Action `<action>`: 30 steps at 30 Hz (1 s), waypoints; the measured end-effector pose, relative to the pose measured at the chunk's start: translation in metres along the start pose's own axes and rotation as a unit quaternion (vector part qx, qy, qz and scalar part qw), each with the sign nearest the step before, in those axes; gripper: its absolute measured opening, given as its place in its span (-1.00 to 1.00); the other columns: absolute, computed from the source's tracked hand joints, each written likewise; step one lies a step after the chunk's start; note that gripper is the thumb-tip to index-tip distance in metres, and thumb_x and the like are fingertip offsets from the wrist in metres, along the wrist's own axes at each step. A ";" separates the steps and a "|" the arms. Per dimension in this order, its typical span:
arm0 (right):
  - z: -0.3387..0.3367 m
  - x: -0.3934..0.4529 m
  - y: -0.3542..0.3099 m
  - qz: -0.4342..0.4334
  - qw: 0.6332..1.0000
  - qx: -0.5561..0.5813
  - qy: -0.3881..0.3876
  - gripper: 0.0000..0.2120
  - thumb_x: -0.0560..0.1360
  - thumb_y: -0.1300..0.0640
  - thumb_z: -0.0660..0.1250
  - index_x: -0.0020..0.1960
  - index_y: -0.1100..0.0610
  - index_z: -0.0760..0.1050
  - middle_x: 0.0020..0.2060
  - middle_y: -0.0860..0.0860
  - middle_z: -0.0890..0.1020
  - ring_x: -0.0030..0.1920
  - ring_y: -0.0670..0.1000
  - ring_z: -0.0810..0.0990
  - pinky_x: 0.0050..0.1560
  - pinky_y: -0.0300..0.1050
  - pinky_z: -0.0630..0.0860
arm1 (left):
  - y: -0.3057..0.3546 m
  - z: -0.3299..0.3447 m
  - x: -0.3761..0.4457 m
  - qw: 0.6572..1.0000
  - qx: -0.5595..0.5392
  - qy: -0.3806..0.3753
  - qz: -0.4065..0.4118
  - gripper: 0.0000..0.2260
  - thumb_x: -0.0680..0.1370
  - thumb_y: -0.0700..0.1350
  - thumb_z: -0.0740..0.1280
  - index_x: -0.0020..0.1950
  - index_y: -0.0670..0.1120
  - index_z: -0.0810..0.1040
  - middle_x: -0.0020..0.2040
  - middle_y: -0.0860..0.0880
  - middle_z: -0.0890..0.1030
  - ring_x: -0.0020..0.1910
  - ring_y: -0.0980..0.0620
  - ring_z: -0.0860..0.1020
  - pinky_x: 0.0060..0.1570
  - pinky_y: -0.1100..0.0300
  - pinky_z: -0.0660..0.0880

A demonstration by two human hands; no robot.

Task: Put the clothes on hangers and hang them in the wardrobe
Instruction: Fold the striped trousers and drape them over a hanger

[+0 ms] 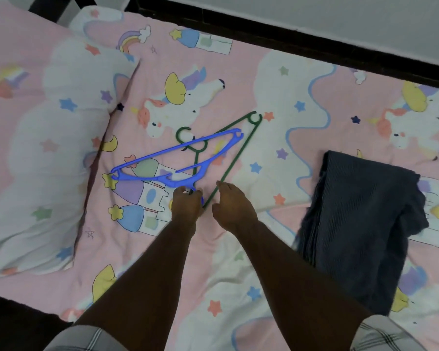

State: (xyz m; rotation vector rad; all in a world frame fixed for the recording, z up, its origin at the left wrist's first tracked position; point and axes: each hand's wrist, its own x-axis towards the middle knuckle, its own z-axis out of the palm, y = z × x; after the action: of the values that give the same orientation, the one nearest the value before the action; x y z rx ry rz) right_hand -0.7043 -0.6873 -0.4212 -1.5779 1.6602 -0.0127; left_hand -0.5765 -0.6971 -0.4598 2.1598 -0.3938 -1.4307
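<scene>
Here, L hand (186, 202) pinches the blue hanger (178, 158) by its hook, on the bed (238, 59) atop the green hanger (235, 158). R hand (232, 206) hovers beside w/ fingers loosely curled, holding nothing. Folded dark garment (360, 224) lies well apart to the right.

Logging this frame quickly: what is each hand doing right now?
Left hand: fingers curled around the blue hanger at its hook end.
Right hand: loosely curled, holding nothing, beside the green hanger.

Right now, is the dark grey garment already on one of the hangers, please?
No, the dark grey garment lies folded on the bed, apart from the blue hanger and green hanger.
</scene>
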 end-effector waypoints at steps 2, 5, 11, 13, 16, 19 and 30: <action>0.004 0.006 0.000 0.009 1.000 0.005 -0.008 -0.39 0.58 0.16 0.26 0.59 0.15 0.17 0.53 0.09 0.32 0.54 0.06 0.23 0.52 -0.08 0.17 | 0.001 0.000 0.007 0.998 0.058 0.020 0.018 -0.73 0.48 -0.07 0.42 0.13 -0.15 0.55 -0.06 -0.17 0.62 -0.01 -0.22 0.63 0.00 -0.09 0.64; 0.008 0.005 0.003 0.024 1.000 0.011 -0.003 -0.39 0.57 0.17 0.28 0.58 0.17 0.19 0.51 0.10 0.34 0.52 0.06 0.27 0.49 -0.14 0.15 | 0.000 0.001 0.010 0.987 0.155 0.024 0.035 -0.58 0.35 0.07 0.46 0.02 -0.21 0.55 -0.19 -0.12 0.60 -0.05 -0.22 0.63 -0.06 -0.01 0.60; 0.007 -0.001 0.013 0.030 0.999 0.017 0.001 -0.39 0.57 0.15 0.27 0.58 0.17 0.19 0.52 0.09 0.34 0.52 0.05 0.27 0.49 -0.15 0.15 | 0.003 0.003 0.007 0.945 0.322 0.031 0.047 -0.31 0.39 0.23 0.49 0.32 -0.17 0.39 0.22 -0.17 0.52 0.27 -0.21 0.49 0.22 -0.11 0.50; 0.005 -0.001 0.019 0.030 0.999 0.022 0.000 -0.38 0.57 0.14 0.28 0.59 0.15 0.18 0.53 0.07 0.33 0.53 0.03 0.26 0.49 -0.15 0.15 | 0.000 0.003 0.005 0.935 0.349 0.044 0.037 -0.40 0.44 0.12 0.46 0.33 -0.16 0.35 0.27 -0.17 0.48 0.30 -0.24 0.46 0.25 -0.14 0.47; 0.002 -0.003 0.024 0.035 0.999 0.031 0.007 -0.38 0.58 0.13 0.28 0.59 0.14 0.18 0.52 0.07 0.34 0.52 0.04 0.27 0.47 -0.14 0.18 | -0.006 0.001 -0.002 0.926 0.368 0.069 0.036 -0.57 0.49 0.04 0.36 0.25 -0.15 0.38 0.24 -0.16 0.51 0.27 -0.25 0.46 0.24 -0.12 0.45; 0.000 -0.007 0.026 0.030 0.999 0.040 0.016 -0.38 0.57 0.14 0.28 0.59 0.14 0.18 0.51 0.08 0.36 0.51 0.06 0.29 0.46 -0.14 0.19 | -0.008 -0.004 -0.013 0.917 0.382 0.103 0.040 -0.66 0.54 0.05 0.28 0.22 -0.12 0.41 0.23 -0.14 0.52 0.30 -0.23 0.43 0.23 -0.09 0.38; -0.075 -0.090 0.065 -0.042 0.950 -0.139 0.274 -0.39 0.27 0.24 0.47 0.32 0.06 0.56 0.25 0.05 0.61 0.20 0.19 0.57 0.02 0.09 0.51 | 0.006 0.019 -0.127 0.818 0.449 0.152 0.326 -0.83 0.49 0.01 0.32 -0.03 -0.06 0.59 -0.19 -0.11 0.61 -0.02 -0.21 0.54 -0.06 0.02 0.40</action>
State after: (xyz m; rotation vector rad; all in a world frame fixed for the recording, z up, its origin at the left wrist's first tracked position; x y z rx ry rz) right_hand -0.8111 -0.6372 -0.3575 -1.9848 2.0850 -0.2987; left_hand -0.6448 -0.6429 -0.3651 2.4399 -1.7574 -0.4929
